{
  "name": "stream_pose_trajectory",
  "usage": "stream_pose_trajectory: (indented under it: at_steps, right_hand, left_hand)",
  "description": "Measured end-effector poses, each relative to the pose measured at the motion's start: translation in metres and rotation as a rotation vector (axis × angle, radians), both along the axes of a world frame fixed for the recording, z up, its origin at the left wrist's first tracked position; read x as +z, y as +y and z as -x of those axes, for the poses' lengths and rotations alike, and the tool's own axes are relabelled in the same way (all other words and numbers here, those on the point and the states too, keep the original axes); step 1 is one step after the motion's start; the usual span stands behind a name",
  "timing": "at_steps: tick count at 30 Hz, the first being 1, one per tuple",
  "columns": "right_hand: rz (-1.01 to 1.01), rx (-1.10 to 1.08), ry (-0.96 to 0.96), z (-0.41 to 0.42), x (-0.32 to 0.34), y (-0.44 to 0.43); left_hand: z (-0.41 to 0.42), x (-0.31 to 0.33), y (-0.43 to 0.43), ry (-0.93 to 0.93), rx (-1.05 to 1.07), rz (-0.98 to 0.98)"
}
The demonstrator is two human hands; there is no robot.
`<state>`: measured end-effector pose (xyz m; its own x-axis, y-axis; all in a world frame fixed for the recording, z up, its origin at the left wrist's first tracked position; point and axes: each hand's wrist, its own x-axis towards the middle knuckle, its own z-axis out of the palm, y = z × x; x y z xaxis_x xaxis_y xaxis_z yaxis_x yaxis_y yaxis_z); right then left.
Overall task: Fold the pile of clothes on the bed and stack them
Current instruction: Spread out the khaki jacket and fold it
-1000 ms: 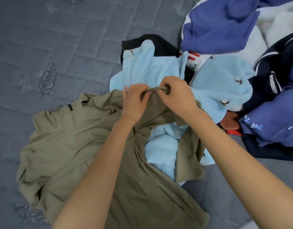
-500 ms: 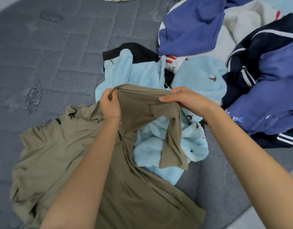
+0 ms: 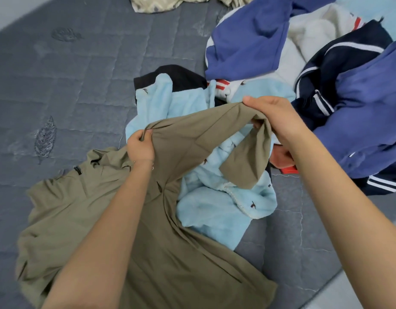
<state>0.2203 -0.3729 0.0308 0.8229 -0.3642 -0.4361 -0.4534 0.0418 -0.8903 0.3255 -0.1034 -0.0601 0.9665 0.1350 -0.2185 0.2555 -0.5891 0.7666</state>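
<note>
Both hands are on the olive garment. The left hand has its fingers curled tight and bunches one end of an edge. The right hand pinches the other end between thumb and fingers, and a loose flap hangs below it. The stretch of edge between them is raised off the bed, while most of the garment lies crumpled on the near left, under the person's forearms.

I think the likeliest trouble is a snag. The raised part hangs right over the light blue fleece, and the olive cloth runs close along the fleece's left side, so a hard pull could drag the fleece along with it. Both grips take only a little cloth, and the fabric looks thin and smooth, so a corner could slip free if the heavy crumpled part resists. The hanging flap might also fold under and leave a twist that spoils the first fold.

The garment is a dull khaki-olive and looks lightweight and limp, creased all over. It has a small dark tab near its far left edge, and I can't tell what that is. It sits apart from the rest of the heap of blue, navy and white clothes on the far right, none of it folded. A patterned cloth lies at the far edge.
</note>
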Motion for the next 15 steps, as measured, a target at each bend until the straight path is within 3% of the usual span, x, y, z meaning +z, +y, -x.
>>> stream_pose_trajectory:
  at_steps: [3,6,9,12,15]
  right_hand:
    - [0.152,-0.055,-0.083,0.006,-0.003,-0.003]
    - [0.155,0.058,-0.136,0.011,0.007,-0.001]
    - [0.131,0.193,-0.131,0.016,0.016,-0.004]
    - [0.204,0.293,-0.109,0.022,0.024,-0.013]
    - [0.301,0.28,-0.082,0.031,0.025,-0.028]
  left_hand:
    - [0.007,0.004,-0.013,-0.06,-0.121,-0.042]
    - [0.019,0.021,-0.047,-0.233,-0.533,-0.04]
    - [0.031,0.053,-0.093,-0.068,-0.747,0.177]
    - [0.034,0.071,-0.12,-0.032,-0.881,0.169]
    - [0.036,0.081,-0.129,-0.021,-0.879,0.262]
